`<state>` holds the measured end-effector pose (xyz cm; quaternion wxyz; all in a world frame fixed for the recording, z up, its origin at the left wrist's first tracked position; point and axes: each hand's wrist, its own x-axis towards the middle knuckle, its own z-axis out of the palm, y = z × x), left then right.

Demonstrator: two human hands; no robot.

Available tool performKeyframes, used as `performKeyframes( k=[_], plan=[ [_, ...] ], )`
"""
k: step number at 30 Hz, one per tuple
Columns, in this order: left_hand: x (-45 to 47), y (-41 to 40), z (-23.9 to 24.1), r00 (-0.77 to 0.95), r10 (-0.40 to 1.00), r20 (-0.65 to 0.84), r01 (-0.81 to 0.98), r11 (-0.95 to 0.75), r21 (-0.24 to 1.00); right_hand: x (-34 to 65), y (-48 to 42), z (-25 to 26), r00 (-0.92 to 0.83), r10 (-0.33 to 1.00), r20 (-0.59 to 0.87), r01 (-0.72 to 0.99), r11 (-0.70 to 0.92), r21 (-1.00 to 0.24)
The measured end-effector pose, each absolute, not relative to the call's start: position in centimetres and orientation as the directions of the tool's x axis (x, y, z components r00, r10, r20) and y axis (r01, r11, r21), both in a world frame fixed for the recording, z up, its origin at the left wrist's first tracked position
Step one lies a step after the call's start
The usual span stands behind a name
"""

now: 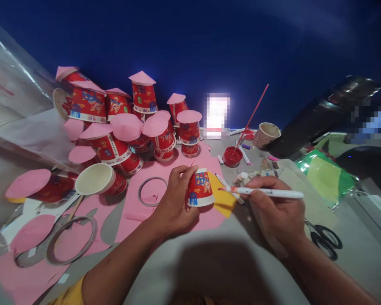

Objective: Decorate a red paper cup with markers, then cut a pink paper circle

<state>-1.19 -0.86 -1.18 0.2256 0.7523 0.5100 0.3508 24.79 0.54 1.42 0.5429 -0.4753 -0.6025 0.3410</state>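
Observation:
Wrapped round a red paper cup (206, 192), my left hand (178, 199) keeps it tilted above the pink paper. The cup bears a blue drawn window, a blue patch low down and a pale figure. My right hand (274, 207) grips a white marker pen (273, 193), its orange-red tip pointing left at the cup with a small gap between. Beneath them lies a piece of yellow paper (224, 199). A white-capped bottle (241, 178) stands just left of the right hand's fingers.
Stacked red cups (89, 103) with pink paper roofs crowd the back left. A paint pot (232, 157) holds a thin red stick. Black-handled scissors (325, 239) lie at right, tape rolls (93, 231) at left. A patterned cup (266, 134) leans near a dark wrapped object (324, 114).

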Motion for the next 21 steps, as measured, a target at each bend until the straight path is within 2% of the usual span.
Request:
performKeyframes(
  k=[2,5,7,13,21],
  plan=[
    [-1.3,-0.9,-1.2,0.232,0.929,0.288,0.604,-0.370,0.706,25.8,2.4,1.7,0.200,0.926,0.320,0.165,0.290,-0.943],
    [-1.3,-0.8,-1.4,0.212,0.934,0.287,0.606,-0.356,0.711,27.5,6.3,2.5,0.281,0.898,0.337,0.254,0.269,-0.929],
    [-1.2,-0.8,-1.6,0.184,0.937,0.298,0.616,-0.346,0.707,28.0,8.5,3.0,0.216,0.913,0.346,0.359,0.255,-0.898],
    [-1.3,-0.8,-1.9,0.157,0.933,0.323,0.624,-0.347,0.700,26.6,10.9,1.6,-0.009,0.960,0.281,0.454,0.255,-0.854],
    [-1.2,-0.8,-1.6,0.128,0.954,0.271,0.647,-0.287,0.706,27.2,10.7,0.9,0.025,0.972,0.233,0.451,0.197,-0.871]
  ],
)
